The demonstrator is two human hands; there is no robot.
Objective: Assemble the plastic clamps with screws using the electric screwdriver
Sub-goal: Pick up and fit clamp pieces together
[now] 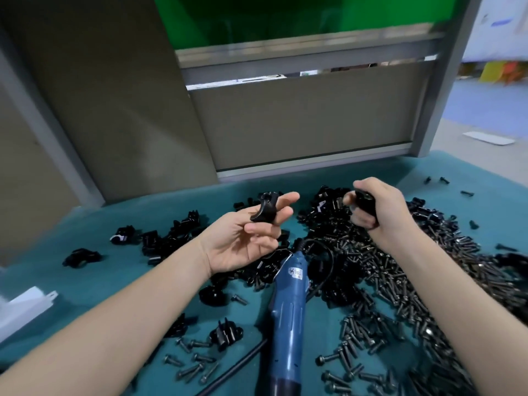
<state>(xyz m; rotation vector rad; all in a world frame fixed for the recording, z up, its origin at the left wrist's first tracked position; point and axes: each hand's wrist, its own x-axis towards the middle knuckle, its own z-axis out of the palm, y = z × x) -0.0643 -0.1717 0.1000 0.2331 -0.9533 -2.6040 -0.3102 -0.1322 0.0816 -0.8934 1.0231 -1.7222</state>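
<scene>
1. Head view, the hands: both bare forearms reach out over a table (85,281) covered in teal cloth. The hands are raised above it and held apart from each other.
2. The left hand (243,241) is turned palm up and grasps a black clamp half (264,208), a curved piece with a hole near its upper end. The piece lies across the nearly straight fingers, with the thumb pressed at its lower edge.
3. The right hand (383,207) is curled round a second clamp piece (364,201), also black. Only part of it shows between thumb and fingers, so its shape cannot be told.
4. The two held pieces are well apart, with a gap of open air between them.
5. The blue screwdriver (285,315) lies on the cloth between the forearms, and neither hand touches it. Its far end sits just below the left hand, and a black cord (328,261) loops out from that end to the right. Its near end runs off the bottom edge.
6. A thick heap of dark screws (400,270) covers the cloth right of the screwdriver, under and beside the right forearm. Loose screws (194,364) are scattered to its left near the bottom.
7. Spare clamp parts (171,232) lie in a loose black pile beyond the left forearm, with more past the gap between the hands.
8. A grey panel (300,118) stands at the table's far edge, and a white object (23,304) lies at the left edge.
</scene>
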